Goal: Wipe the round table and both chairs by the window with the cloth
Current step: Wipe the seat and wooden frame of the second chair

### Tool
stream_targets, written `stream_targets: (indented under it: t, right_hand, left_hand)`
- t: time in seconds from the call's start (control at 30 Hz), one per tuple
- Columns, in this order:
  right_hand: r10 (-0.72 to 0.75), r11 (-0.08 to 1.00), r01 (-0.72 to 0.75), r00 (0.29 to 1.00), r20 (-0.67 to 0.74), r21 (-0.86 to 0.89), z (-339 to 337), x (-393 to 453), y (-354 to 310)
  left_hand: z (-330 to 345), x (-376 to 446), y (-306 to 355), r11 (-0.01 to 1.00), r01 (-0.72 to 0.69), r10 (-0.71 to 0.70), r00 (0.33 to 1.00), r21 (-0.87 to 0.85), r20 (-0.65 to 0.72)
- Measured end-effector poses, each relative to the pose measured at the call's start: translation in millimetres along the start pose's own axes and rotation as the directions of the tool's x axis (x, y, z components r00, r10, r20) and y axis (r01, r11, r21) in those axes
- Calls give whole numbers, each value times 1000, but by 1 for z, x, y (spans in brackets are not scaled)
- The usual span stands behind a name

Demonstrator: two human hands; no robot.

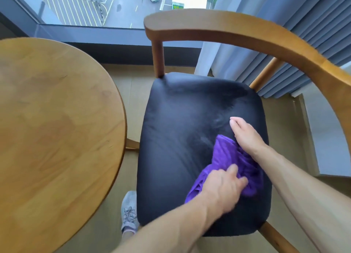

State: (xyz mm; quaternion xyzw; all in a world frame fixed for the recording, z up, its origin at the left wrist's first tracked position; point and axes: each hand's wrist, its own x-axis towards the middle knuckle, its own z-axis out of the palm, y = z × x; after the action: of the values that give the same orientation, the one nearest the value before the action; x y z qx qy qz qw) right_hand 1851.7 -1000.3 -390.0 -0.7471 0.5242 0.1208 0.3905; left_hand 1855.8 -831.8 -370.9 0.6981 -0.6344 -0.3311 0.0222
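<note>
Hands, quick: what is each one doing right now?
Left hand: fingers curled, gripping the purple cloth on the chair seat.
Right hand: open, fingers straight, pressing the cloth's far edge.

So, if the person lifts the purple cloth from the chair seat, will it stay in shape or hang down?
The purple cloth is bunched in soft folds on the black seat, so it will probably hang limp. It looks thin, so likely light. The left hand gathers it and the right hand lies on it; pushed, it should slide and crumple rather than roll.
</note>
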Motion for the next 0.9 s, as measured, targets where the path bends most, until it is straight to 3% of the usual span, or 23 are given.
stream_targets:
  t: [0.07,0.13,0.27,0.4,0.53,0.63,0.77,0.83,0.87,0.9]
  right_hand:
    - [-17,998,18,1000,14,-63,1,-2,-1]
    - [-21,994,22,1000,20,-107,2,-2,-2]
    - [-28,983,31,999,15,-180,4,-4,0]
    - [-27,974,26,1000,0,-224,8,-6,-1]
    - [-35,969,31,999,-13,-246,11,-10,-3]
    - [-27,966,19,999,-26,-259,13,-12,-6]
    - [-13,973,3,999,-41,-232,16,-16,-8]
    - [-15,992,10,999,-36,-128,13,-20,-4]
    - [-18,998,14,999,-48,-66,10,-23,-1]
    - [-16,1000,14,997,-79,-17,5,-26,4]
  left_hand:
    - [-4,-5,-14,999,0,1,1000,50,-11]
    - [-21,-6,-52,987,52,-33,992,153,-123]
    - [-78,-2,-155,898,308,-186,913,315,-363]
    - [-128,-6,-228,756,566,-423,805,329,-416]
    - [-106,-30,-209,818,537,-498,840,205,-215]
    - [-81,-46,-168,849,514,-491,852,118,-182]
    - [-49,-33,-96,883,424,-445,893,-201,-72]
    - [-39,-14,-58,823,327,-366,930,-464,7]
    - [-40,-5,-46,738,279,-315,948,-615,52]
    - [-43,5,-40,589,246,-263,959,-770,105]
